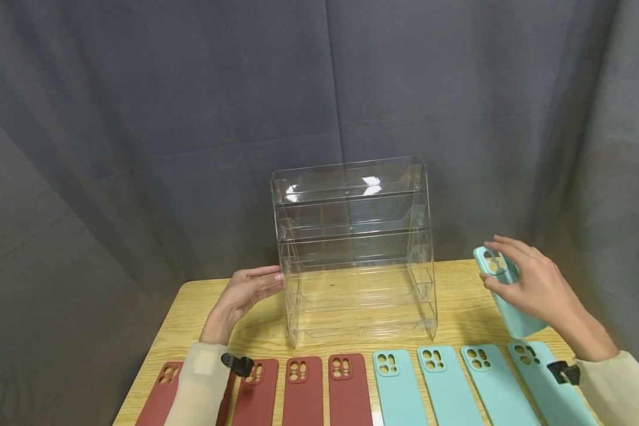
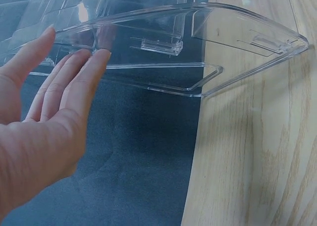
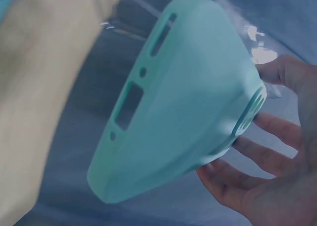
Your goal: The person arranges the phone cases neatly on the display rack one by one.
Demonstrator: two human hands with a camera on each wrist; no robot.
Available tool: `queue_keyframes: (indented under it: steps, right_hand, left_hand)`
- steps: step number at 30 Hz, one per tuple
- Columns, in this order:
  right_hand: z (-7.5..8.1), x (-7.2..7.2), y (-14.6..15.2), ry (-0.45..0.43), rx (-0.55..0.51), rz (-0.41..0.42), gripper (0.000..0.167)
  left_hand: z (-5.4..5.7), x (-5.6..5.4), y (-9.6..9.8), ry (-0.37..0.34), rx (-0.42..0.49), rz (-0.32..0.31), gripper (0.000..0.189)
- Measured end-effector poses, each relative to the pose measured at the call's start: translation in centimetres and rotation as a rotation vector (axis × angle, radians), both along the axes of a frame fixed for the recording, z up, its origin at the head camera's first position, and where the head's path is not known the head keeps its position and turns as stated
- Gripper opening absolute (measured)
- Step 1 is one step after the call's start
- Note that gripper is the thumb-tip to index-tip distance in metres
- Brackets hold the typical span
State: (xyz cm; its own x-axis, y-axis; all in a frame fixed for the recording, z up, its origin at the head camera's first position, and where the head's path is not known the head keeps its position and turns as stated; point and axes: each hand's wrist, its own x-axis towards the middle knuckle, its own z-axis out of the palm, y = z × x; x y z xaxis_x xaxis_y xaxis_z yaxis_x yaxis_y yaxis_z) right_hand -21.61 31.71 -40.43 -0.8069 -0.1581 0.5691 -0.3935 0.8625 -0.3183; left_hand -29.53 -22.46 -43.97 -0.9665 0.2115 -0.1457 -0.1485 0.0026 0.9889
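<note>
A clear plastic tiered display rack (image 1: pixel 357 296) stands upright near the middle of the table. My left hand (image 1: pixel 250 296) has its fingers straight, with the fingertips right at the rack's left side panel; the left wrist view shows the same fingers (image 2: pixel 74 87) along the clear panel. Off to the right of the rack, my right hand (image 1: pixel 532 284) grips a mint-green phone case (image 1: pixel 516 316) by its camera end, thumb on one edge and fingers on the other. Seen in the right wrist view, the held case (image 3: pixel 183 102) is tilted, its port-cutout end toward the camera.
Several dark red phone cases (image 1: pixel 303 390) lie in a row along the table's front left. Several mint-green cases (image 1: pixel 399 390) continue that row to the right. A dark grey curtain (image 1: pixel 218 118) hangs behind the wooden table (image 1: pixel 191 302).
</note>
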Motion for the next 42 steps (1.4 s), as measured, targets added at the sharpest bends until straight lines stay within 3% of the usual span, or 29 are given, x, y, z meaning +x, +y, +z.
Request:
queue_keyframes:
  steps: [7, 18, 28, 36, 42]
  right_hand:
    - [3.5, -1.9, -4.5, 0.116, -0.103, 0.016, 0.062]
    - [8.6, -6.4, -11.1, 0.313, -0.29, 0.013, 0.055]
    - [11.9, -10.2, -15.6, 0.416, -0.314, -0.002, 0.054]
    - [14.5, -13.2, -17.6, 0.477, -0.281, -0.003, 0.052]
    - [15.6, -15.3, -18.5, 0.499, -0.274, -0.007, 0.051]
  left_hand:
    - [0.2, 0.0, -0.2, -0.006, 0.007, 0.005, 0.053]
    - [0.0, 0.0, -0.8, -0.014, 0.003, 0.022, 0.054]
    - [-0.6, 0.5, -1.1, -0.024, 0.006, 0.033, 0.053]
    - [-0.2, 0.3, -1.2, -0.01, -0.006, 0.032, 0.053]
    - [-0.2, 0.1, -0.7, -0.018, -0.009, 0.02, 0.052]
